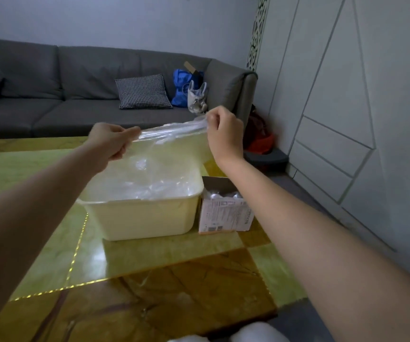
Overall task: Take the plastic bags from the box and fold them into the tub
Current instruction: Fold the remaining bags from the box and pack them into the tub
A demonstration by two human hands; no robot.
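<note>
A clear plastic bag hangs stretched above the cream tub. My left hand pinches its top edge on the left, and my right hand pinches the top edge on the right, slightly higher. The bag's lower part drapes down into the tub, where more crumpled clear plastic lies. Just right of the tub stands a small open cardboard box with clear bags showing at its top.
The tub and box stand on a glossy yellow-green and brown table. Behind it runs a grey sofa with a checked cushion and a blue bag. White cabinets line the right wall.
</note>
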